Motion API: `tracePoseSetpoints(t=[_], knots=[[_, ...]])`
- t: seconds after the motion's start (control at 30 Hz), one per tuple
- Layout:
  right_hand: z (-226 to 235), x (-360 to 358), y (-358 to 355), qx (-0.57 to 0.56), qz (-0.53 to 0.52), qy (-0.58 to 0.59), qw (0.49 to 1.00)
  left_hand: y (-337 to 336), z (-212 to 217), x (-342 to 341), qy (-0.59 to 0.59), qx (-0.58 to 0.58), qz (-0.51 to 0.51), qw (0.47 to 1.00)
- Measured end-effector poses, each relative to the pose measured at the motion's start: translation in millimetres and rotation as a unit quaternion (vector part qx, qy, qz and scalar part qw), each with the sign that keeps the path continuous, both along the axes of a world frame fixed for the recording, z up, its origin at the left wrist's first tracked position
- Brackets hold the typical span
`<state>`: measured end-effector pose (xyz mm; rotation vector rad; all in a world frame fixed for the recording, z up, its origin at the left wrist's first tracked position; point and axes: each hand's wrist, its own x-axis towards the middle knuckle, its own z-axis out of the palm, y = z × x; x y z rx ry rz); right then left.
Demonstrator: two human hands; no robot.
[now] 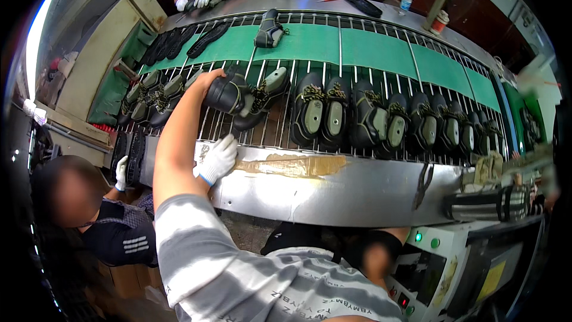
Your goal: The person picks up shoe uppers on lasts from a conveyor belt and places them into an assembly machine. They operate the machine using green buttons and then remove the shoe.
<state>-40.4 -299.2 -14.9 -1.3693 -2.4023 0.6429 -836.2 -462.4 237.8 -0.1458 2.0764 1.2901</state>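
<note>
My left hand (210, 79), bare, reaches over the rack with its fingers closed around a black shoe (227, 94). Beside that shoe, another black shoe (262, 98) with a patterned lace and a grey last inside leans on the wire rack (271, 134). Below my left hand is a white-gloved hand (219, 158) at the metal edge. Its arm is hidden behind mine; it appears to belong to the co-worker on the left. My right hand is out of view.
Several laced shoes (310, 110) line the rack to the right. Black soles (205, 40) and a single shoe (269, 30) lie on the green belt (369, 48). Two people work across the metal counter (250, 5). A control box (426, 262) stands lower right.
</note>
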Motion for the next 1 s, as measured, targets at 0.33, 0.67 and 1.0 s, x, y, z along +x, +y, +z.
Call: tracePoseSetpoints(t=[0.33, 0.67, 1.0], knots=[[114.4, -22.5, -11.5, -0.22, 0.045, 0.289, 0.931, 3.0, -29.3, 389.6, -0.272, 0.731, -0.125, 0.613], [238.0, 54.0, 14.0, -0.282, 0.198, 0.813, 0.47, 146.6, -0.1, 653.7, -0.236, 0.469, -0.508, 0.682], [181.7, 419.9, -109.5, 0.104, -0.319, 0.711, 0.618, 141.8, -157.2, 750.2, -0.04, -0.109, -0.844, 0.524]])
